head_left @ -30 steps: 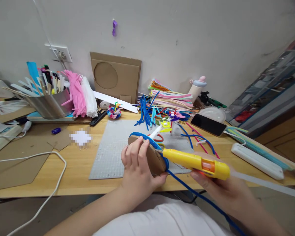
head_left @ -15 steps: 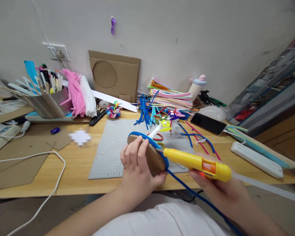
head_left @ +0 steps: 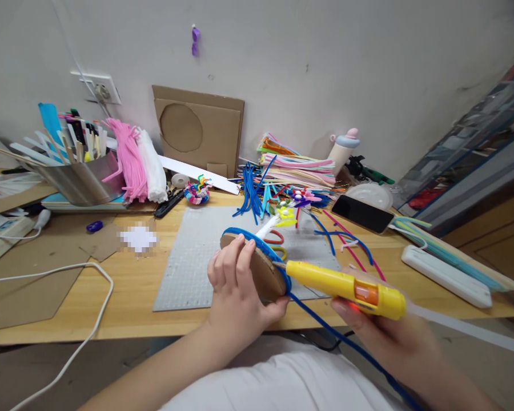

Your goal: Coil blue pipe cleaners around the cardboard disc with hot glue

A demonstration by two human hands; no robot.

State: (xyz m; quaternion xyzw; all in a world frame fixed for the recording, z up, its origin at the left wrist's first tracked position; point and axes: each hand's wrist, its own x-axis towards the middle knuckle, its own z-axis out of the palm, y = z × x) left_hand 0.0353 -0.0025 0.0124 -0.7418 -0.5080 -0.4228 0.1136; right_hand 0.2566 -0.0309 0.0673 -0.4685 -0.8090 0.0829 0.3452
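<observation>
My left hand (head_left: 240, 291) grips a round cardboard disc (head_left: 265, 275), tilted on edge, its rim wrapped in blue pipe cleaner. From the disc's far side a white stem with yellow and green flower shapes (head_left: 285, 214) sticks out. In my right hand (head_left: 394, 337) is a yellow hot glue gun (head_left: 342, 282), its nozzle at the disc's rim. A white glue stick trails from its back end. One long blue strand (head_left: 338, 332) runs from the rim down past my right hand.
Beneath the disc lies a grey cutting mat (head_left: 188, 257). Behind are blue pipe cleaners (head_left: 251, 191), a cardboard panel (head_left: 220, 128) and a phone (head_left: 362, 214). A metal holder (head_left: 83, 181) of sticks stands left, near a white cable (head_left: 107, 302). A white power strip (head_left: 445, 275) is right.
The view has shifted slightly. The disc and my left hand appear a little further left, while the glue gun appears slightly right and lower. Both grips are unchanged.
</observation>
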